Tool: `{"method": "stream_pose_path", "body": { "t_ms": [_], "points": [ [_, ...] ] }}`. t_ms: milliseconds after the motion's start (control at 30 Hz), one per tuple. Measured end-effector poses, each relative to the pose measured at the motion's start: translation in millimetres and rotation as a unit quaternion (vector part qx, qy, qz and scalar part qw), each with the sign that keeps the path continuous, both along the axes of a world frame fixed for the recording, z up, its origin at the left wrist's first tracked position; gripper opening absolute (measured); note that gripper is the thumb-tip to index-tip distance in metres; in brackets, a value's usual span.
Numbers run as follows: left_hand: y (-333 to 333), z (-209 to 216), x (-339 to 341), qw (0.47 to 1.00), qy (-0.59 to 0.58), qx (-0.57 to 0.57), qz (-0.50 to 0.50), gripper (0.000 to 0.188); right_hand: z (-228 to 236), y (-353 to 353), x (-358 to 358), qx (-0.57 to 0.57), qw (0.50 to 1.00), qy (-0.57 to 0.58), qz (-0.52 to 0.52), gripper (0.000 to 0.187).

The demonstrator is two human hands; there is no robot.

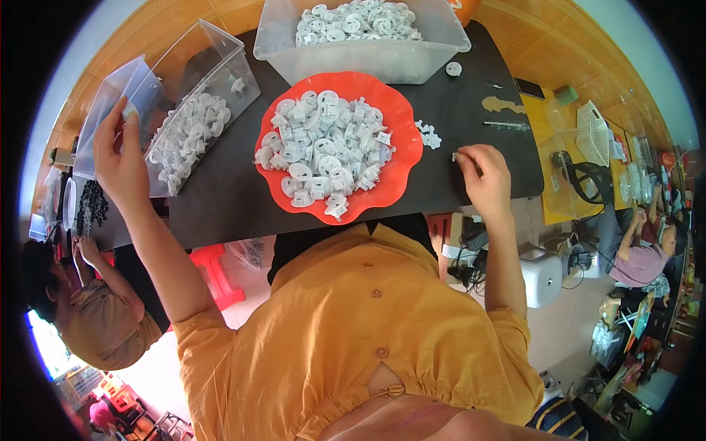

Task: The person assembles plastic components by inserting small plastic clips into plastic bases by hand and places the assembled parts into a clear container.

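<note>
My left hand is raised at the far left, over the rim of a clear plastic bin. A small white plastic part shows between its thumb and fingers. My right hand is low over the table's right side, fingertips pinched on a tiny white piece whose shape is too small to make out. Between my hands sits a red scalloped bowl heaped with white round-headed plastic fittings. A few small white pieces lie between the bowl and my right hand.
Behind the bowl stands a large translucent bin of similar fittings. A clear bin at left holds more. One loose fitting lies on the dark table. A phone and white basket are at right. Other people work at both sides.
</note>
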State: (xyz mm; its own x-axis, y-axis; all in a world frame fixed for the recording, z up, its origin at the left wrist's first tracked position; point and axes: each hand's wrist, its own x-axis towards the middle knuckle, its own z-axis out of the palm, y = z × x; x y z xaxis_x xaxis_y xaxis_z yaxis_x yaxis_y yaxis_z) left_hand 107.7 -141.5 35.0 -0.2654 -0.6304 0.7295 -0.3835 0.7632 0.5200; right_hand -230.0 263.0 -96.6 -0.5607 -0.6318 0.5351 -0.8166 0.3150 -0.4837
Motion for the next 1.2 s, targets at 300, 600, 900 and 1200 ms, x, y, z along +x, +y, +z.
{"method": "stream_pose_path", "body": {
  "t_ms": [300,600,900,1200],
  "points": [
    [81,-20,-73,0.976,-0.151,-0.097,-0.127,0.026,17,40,20,0.094,0.981,0.084,0.15,0.041],
    [108,-53,-156,0.903,-0.312,-0.08,-0.285,0.024,2,37,48,-0.072,0.976,-0.022,0.207,0.018],
    [116,-55,-155,0.878,-0.246,0.178,-0.37,0.03,51,-20,70,-0.184,0.876,-0.433,0.104,0.009],
    [157,-64,-123,0.498,0.184,0.657,-0.536,0.035,79,-95,89,-0.211,0.903,-0.266,0.263,0.018]
  ]
}}
